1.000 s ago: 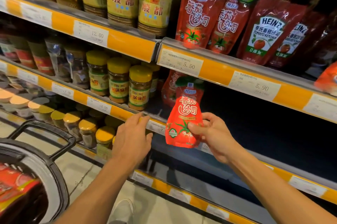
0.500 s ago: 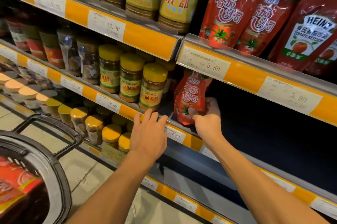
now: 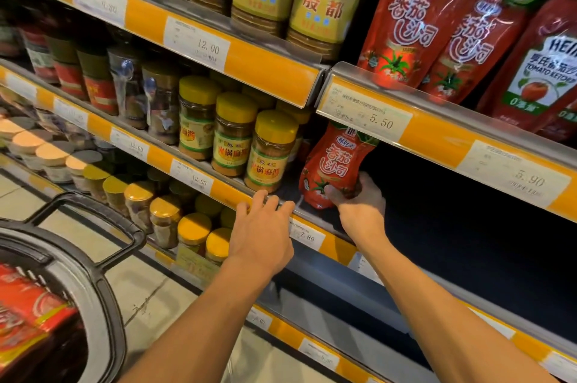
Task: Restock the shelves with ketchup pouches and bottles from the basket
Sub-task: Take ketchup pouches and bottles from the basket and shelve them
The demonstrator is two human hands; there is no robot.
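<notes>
- One red ketchup pouch (image 3: 335,164) stands upright on the middle shelf (image 3: 237,195), just right of the yellow-lidded jars (image 3: 270,151), its top behind the 5.50 price label (image 3: 365,115).
- The right hand (image 3: 359,204) grips the pouch's lower part, thumb in front, fingers curled behind.
- The left hand (image 3: 262,232) rests flat, fingers straight, on the shelf's front rail.
- The basket (image 3: 93,282) sits at lower left, holding red packs.

Orange-edged shelf (image 3: 274,198) is stocked with yellow-lidded jars (image 3: 271,151); a red ketchup pouch (image 3: 335,164) is stood upright beside them.
</notes>
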